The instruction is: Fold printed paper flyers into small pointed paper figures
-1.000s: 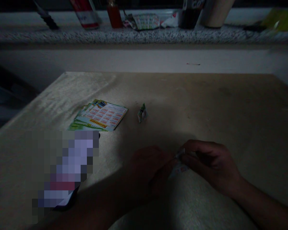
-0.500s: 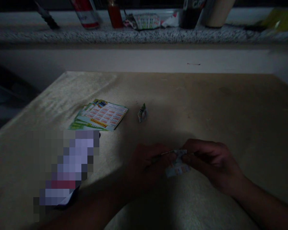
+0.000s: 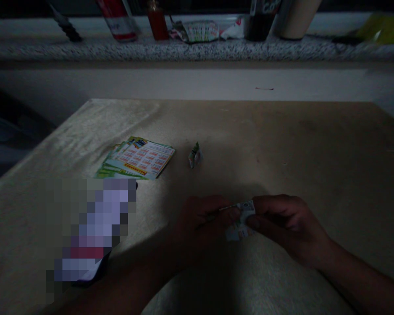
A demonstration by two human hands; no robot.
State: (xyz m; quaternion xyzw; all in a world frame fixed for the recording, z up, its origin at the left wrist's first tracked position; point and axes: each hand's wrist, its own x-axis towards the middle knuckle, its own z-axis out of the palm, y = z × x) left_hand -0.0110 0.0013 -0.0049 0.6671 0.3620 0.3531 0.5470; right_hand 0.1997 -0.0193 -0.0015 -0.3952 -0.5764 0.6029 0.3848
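Both my hands meet low over the near part of a beige table (image 3: 282, 144). My left hand (image 3: 200, 223) and my right hand (image 3: 289, 227) each pinch a small folded piece of printed paper (image 3: 241, 221) between fingertips, holding it just above the tabletop. A second small folded paper piece (image 3: 195, 155) stands alone on the table beyond my hands. To its left lies a fanned stack of printed flyers (image 3: 136, 159) with green edges and red grids.
A phone with a lit screen (image 3: 92, 227) lies at the table's near left. Behind the table runs a speckled stone ledge (image 3: 197, 48) carrying a red can (image 3: 118, 19), a red bottle (image 3: 157, 19), wrappers (image 3: 200, 30) and a pale cup (image 3: 295, 17). The room is dim.
My hands have turned and refolded the paper piece between them; it now sits slightly higher and more to the left. Everything else on the table is unmoved.
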